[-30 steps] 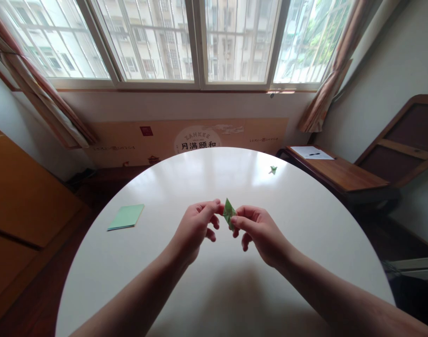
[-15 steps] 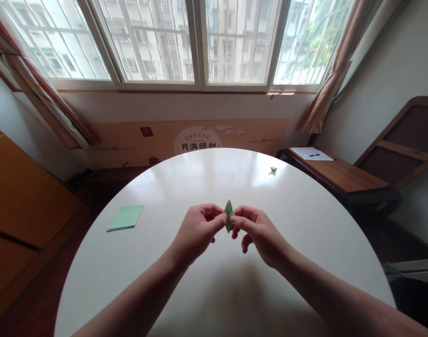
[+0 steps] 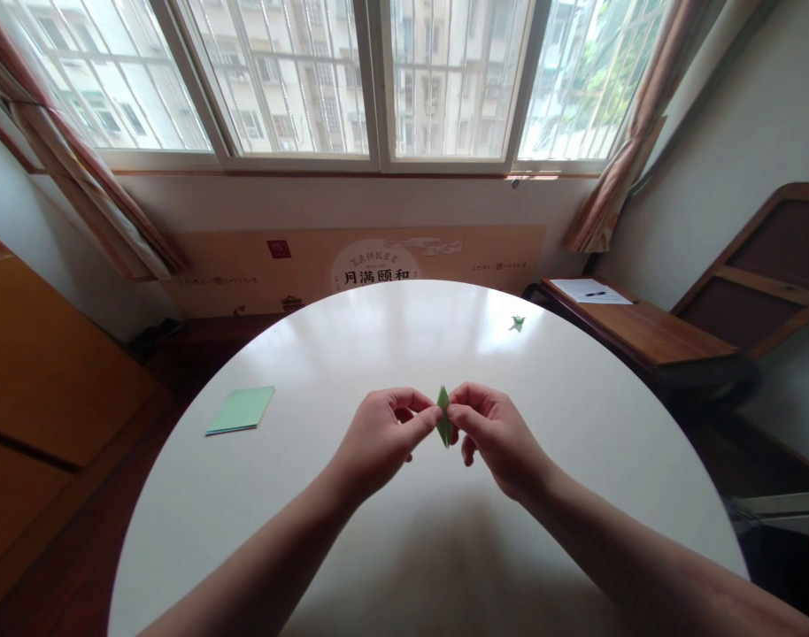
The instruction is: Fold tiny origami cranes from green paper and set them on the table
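Note:
A small piece of folded green paper [image 3: 443, 418], narrow and diamond-shaped, stands upright between my hands above the white table. My left hand [image 3: 392, 433] pinches its left side between thumb and forefinger. On the other side, my right hand [image 3: 488, 429] grips it with thumb and forefinger, its lower fingers curled. The fingertips hide part of the paper's middle. A stack of square light green paper [image 3: 241, 410] lies on the table to the left. Farther back on the right sits a small folded green paper figure [image 3: 518, 324].
The round white table [image 3: 404, 327] reaches toward a barred window. Right of it stands a wooden bench [image 3: 670, 327] bearing a white sheet [image 3: 581, 289] and a pen [image 3: 596, 294]. An orange-brown cabinet [image 3: 46, 354] is at the left.
Both hands have shifted slightly right with the folded paper. The paper looks narrower, turned more edge-on, and the right hand's lower fingers are drawn in closer.

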A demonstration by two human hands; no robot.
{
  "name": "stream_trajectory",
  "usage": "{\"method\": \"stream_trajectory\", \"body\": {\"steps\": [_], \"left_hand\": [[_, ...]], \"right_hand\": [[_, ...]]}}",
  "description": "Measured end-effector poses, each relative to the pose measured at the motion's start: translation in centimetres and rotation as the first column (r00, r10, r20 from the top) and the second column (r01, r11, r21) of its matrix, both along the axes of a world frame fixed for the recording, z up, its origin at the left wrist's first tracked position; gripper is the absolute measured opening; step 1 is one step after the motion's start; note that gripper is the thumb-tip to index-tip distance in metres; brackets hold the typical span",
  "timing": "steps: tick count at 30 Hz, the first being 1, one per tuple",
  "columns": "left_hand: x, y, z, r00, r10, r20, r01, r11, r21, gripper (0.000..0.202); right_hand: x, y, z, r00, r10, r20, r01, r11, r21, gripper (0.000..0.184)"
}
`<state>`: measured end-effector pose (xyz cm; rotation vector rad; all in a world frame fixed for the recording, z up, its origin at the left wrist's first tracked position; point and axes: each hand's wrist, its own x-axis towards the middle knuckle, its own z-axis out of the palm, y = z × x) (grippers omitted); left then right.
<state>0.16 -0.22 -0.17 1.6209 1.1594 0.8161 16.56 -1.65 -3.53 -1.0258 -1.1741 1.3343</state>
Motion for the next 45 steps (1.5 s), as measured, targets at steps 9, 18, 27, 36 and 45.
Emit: {"method": "stream_trajectory", "body": {"steps": [9,18,27,36,45], "left_hand": [[0.08,0.04,-0.48,0.995,-0.031,0.095,0.036,0.998,-0.045,0.016],[0.04,0.05,-0.23,0.995,-0.01,0.103,0.018,0.997,-0.072,0.016],[0.14,-0.01,-0.32,0.991,-0.006,0.131,0.022,0.992,-0.122,0.019],[0.04,0.2,0.14,0.979,0.079,0.186,-0.054,0.989,-0.136,0.018],[0.11,0.21,-0.01,0.98,0.068,0.186,-0.041,0.988,-0.146,0.023]], "right_hand": [[-0.09,-0.41,0.46,0.999,0.046,-0.009,-0.047,0.999,-0.027,0.009],[-0.13,-0.18,0.39,0.995,0.088,0.044,-0.087,0.996,-0.008,0.008],[-0.07,-0.22,0.16,0.997,0.049,0.067,-0.051,0.998,0.034,0.011],[-0.18,-0.21,0.26,0.981,0.151,0.122,-0.146,0.988,-0.044,0.012],[-0.17,-0.36,0.22,0.985,0.124,0.118,-0.124,0.992,-0.01,0.011]]}}
